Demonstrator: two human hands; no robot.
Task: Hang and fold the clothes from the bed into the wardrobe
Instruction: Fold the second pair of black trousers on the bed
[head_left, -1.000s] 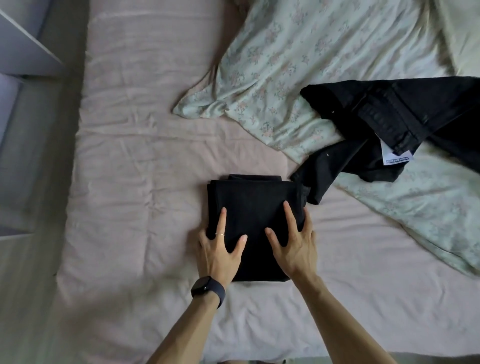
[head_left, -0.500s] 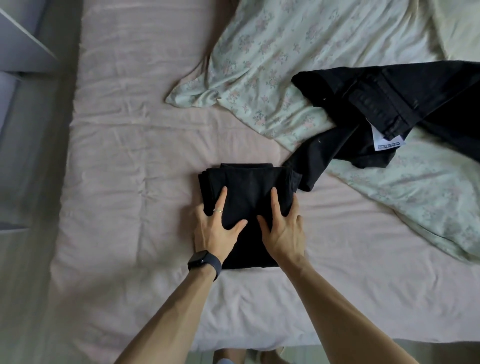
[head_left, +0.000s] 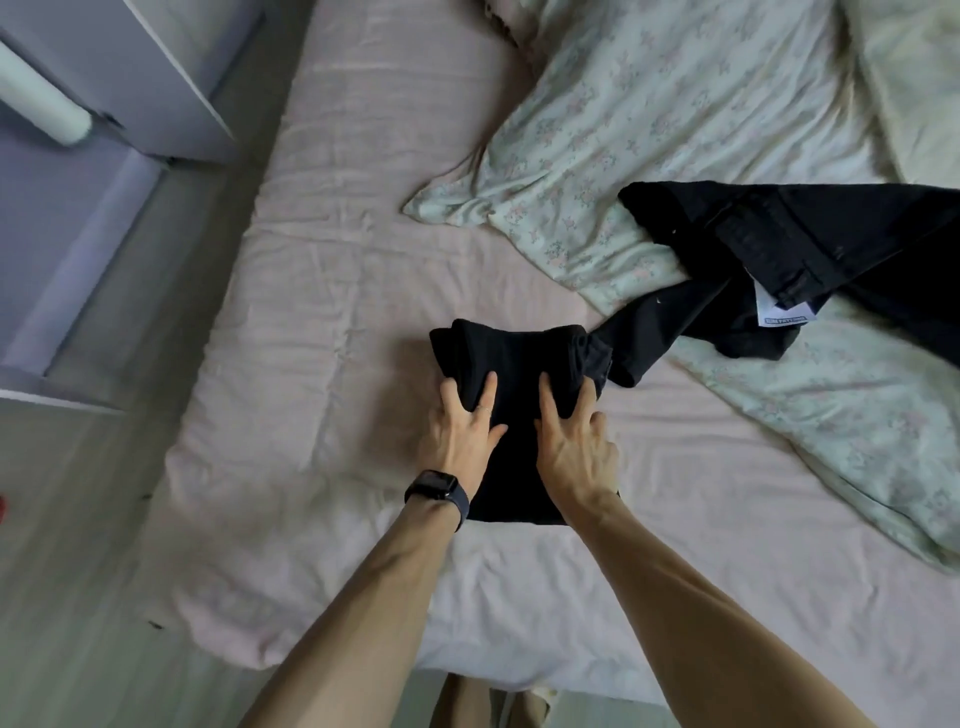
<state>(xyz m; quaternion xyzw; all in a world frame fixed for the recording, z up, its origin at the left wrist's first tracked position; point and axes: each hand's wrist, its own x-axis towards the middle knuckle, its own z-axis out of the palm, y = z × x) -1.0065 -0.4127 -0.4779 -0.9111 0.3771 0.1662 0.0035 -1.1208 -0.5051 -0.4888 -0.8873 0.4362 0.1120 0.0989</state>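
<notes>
A folded black garment (head_left: 519, 353) lies on the pink sheet of the bed (head_left: 322, 312), near its front edge. My left hand (head_left: 460, 436) grips the garment's left side, with fabric bunched between the fingers. My right hand (head_left: 576, 447) holds its right side, outer fingers wrapped over the edge. The far end of the garment is bunched and rounded. A pair of black jeans (head_left: 841, 234) with a white label (head_left: 782, 312) lies crumpled at the right, one leg reaching to the folded garment.
A pale floral duvet (head_left: 649, 130) covers the back and right of the bed, under the jeans. White wardrobe panels (head_left: 156, 78) stand at the upper left beside a strip of grey floor (head_left: 104, 467). My left wrist wears a dark watch (head_left: 436, 491).
Both hands went from lying flat on the folded garment to digging into its sides. Its far end has bunched up. The view has shifted back from the bed.
</notes>
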